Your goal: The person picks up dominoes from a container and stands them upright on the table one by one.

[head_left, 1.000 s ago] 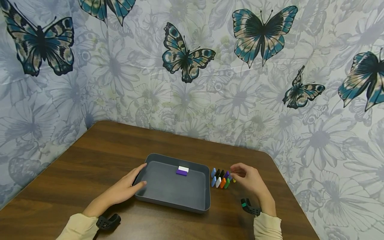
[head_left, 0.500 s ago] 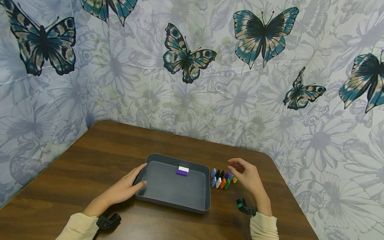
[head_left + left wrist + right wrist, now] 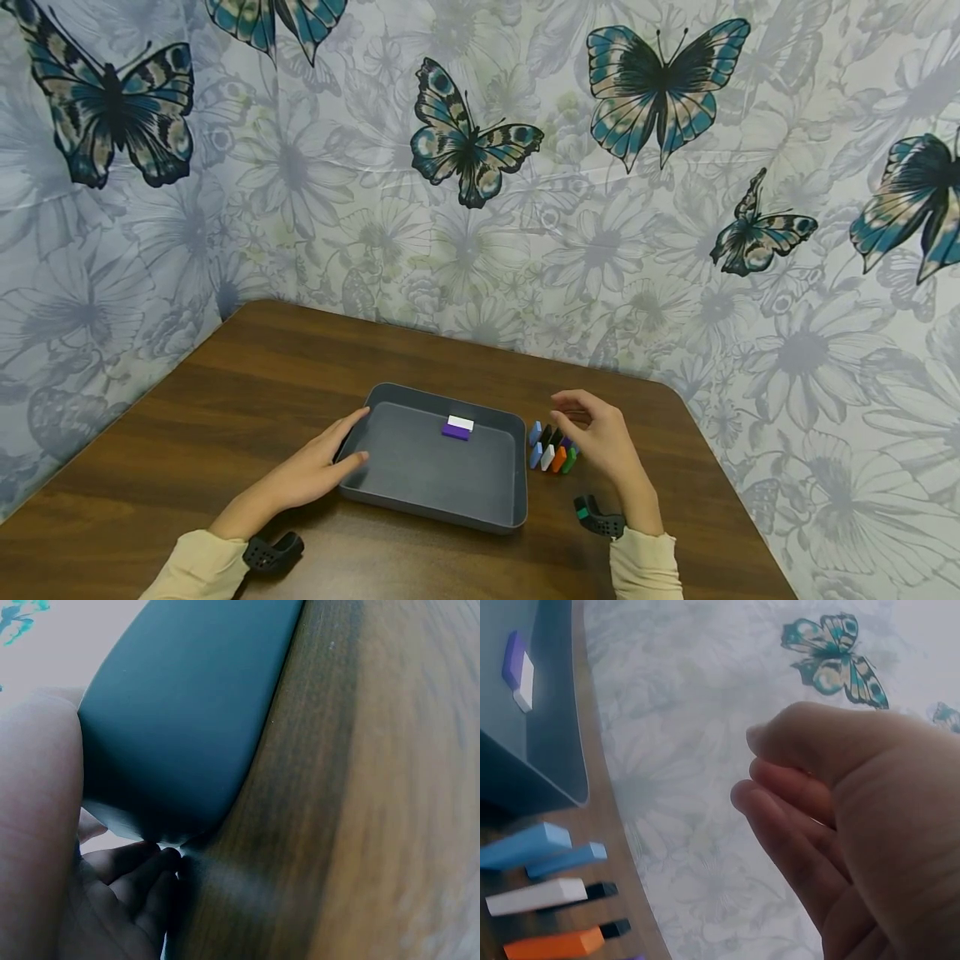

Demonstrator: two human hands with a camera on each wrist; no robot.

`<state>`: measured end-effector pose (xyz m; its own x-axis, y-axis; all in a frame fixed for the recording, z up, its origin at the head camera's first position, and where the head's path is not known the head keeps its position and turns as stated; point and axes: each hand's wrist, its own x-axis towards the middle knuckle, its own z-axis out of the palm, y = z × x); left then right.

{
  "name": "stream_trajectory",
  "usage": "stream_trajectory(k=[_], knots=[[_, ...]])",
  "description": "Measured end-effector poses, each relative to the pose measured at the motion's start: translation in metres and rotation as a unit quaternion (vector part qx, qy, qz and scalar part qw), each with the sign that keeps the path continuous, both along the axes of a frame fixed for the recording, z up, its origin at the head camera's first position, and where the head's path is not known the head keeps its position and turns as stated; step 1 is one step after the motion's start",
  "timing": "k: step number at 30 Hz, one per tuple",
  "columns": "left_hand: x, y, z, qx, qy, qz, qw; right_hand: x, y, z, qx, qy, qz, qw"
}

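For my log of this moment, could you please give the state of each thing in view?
Tray: flat on the table, open-topped.
White block: lying in the tray.
Purple block: lying beside the white block.
Row of blocks: standing beside the tray.
Left hand: resting on the tray's rim.
Right hand: raised over the row, fingers curled; any hold hidden.

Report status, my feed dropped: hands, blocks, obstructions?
Left hand rests on tray rim. Right hand hovers over blocks, grip unclear. Nothing between.
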<state>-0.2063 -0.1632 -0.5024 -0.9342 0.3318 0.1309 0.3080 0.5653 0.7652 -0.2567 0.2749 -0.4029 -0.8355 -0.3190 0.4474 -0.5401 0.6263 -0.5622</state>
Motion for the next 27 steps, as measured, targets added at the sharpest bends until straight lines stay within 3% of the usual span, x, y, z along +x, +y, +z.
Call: stream_trajectory(k=[9, 27], knots=[[0.001, 0.001, 0.002, 0.004, 0.001, 0.001, 1.0, -0.003, -0.015, -0.001, -0.003, 0.021, 0.022, 1.0], [0.002, 0.001, 0.003, 0.004, -0.001, 0.0, 1.0, -0.009, -0.048, -0.006, 0.003, -0.018, 0.033, 0.999]])
